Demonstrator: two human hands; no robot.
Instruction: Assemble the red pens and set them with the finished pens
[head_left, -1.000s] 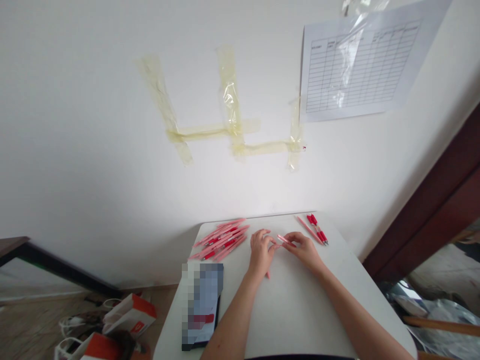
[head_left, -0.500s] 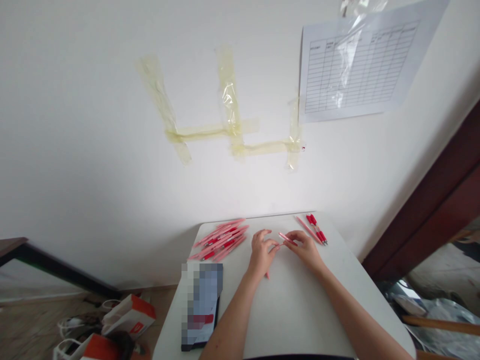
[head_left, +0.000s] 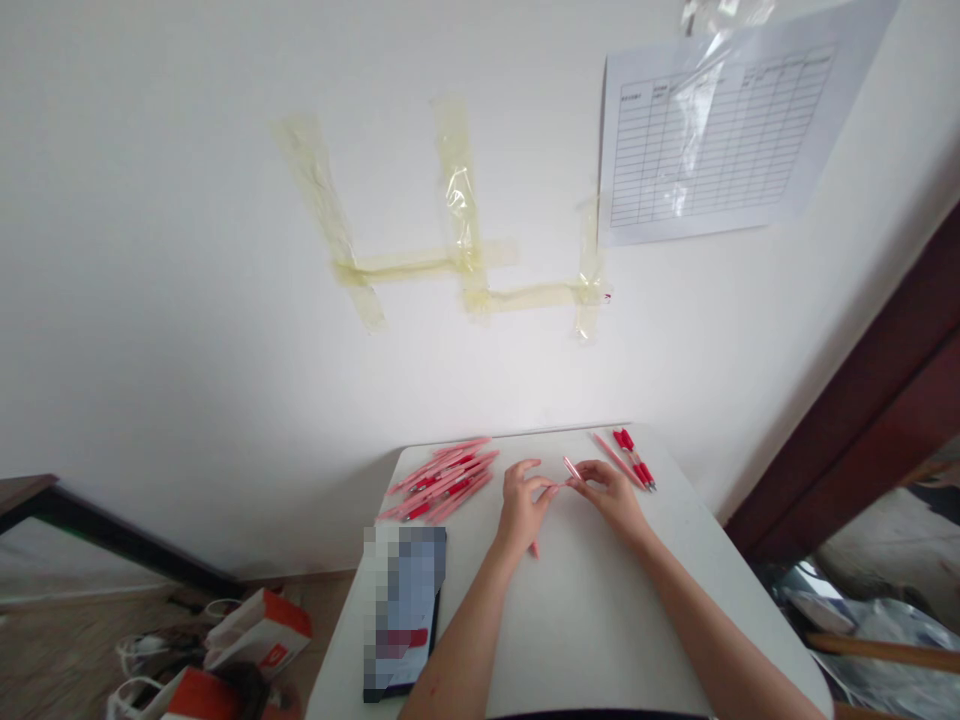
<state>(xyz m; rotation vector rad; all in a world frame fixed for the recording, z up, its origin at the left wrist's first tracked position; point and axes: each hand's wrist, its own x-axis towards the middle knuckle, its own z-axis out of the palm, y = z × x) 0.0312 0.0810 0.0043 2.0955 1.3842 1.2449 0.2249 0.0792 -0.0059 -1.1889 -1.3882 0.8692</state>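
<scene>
Over the far half of a white table (head_left: pixel 592 620), my left hand (head_left: pixel 521 505) and my right hand (head_left: pixel 611 497) meet fingertip to fingertip. My right hand pinches a thin pink pen tube (head_left: pixel 572 468) that points up and away. My left hand's fingers are closed on its near end, and a small red piece (head_left: pixel 535 549) shows below that hand. A heap of several pink and red pens (head_left: pixel 442 478) lies left of my left hand. A few more red pens (head_left: pixel 634 460) lie just right of my right hand.
A dark tablet (head_left: pixel 401 610) rests on the table's left front edge. The wall behind carries yellowed tape strips (head_left: pixel 457 220) and a printed sheet (head_left: pixel 712 130). White and orange boxes (head_left: pixel 255 630) and cables sit on the floor at left. Dark wooden furniture (head_left: pixel 870 420) stands at right.
The pink tube in my right hand has swung from lying nearly flat to pointing more steeply up. Both hands stay in the same spot.
</scene>
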